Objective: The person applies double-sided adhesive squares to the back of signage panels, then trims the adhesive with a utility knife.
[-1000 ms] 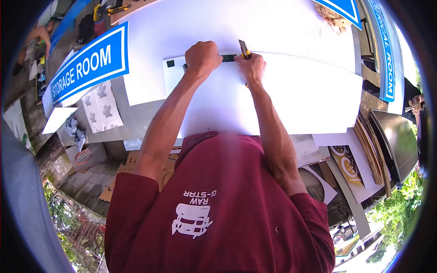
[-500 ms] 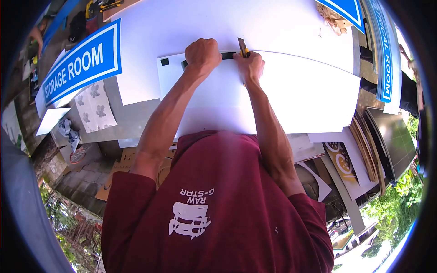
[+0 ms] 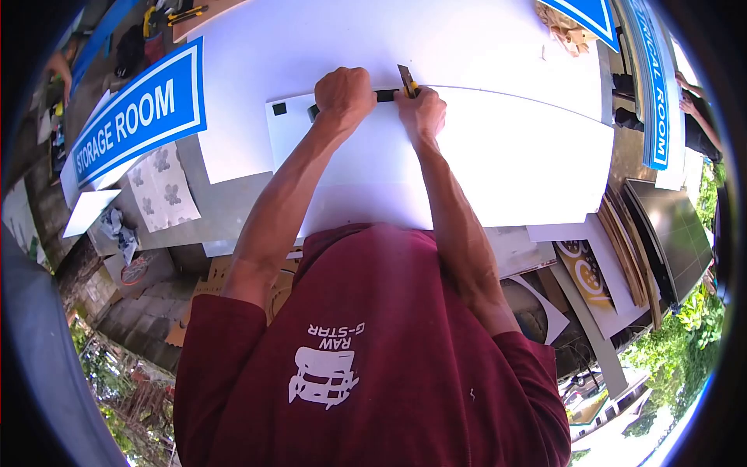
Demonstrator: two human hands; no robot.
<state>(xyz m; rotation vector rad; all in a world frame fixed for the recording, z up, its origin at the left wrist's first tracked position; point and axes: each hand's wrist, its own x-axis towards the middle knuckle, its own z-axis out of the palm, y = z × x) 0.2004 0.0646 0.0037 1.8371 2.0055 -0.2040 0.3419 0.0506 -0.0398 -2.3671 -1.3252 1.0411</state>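
A white panel (image 3: 506, 156) lies across the work surface in front of me. Near its far edge my left hand (image 3: 345, 95) is closed around what looks like a roll of dark tape (image 3: 313, 114), mostly hidden by the fingers. A dark strip of tape (image 3: 385, 96) stretches from there to my right hand (image 3: 422, 113), which pinches its end. That same hand grips a yellow-and-black box cutter (image 3: 412, 89), blade out and pointing away from me. A small dark square (image 3: 280, 109) sits at the panel's left corner.
Beneath the panel is a larger white sheet (image 3: 241, 148). A blue STORAGE ROOM sign (image 3: 140, 109) stands at left, with more blue signs (image 3: 657, 86) at right. Crumpled brown paper (image 3: 566, 31) lies far right. Another person's arm (image 3: 700, 109) shows at the right edge.
My right hand has shifted slightly left, and the cutter's blade tilts further left. My left hand stays almost in place. The other person's arm at right shows more.
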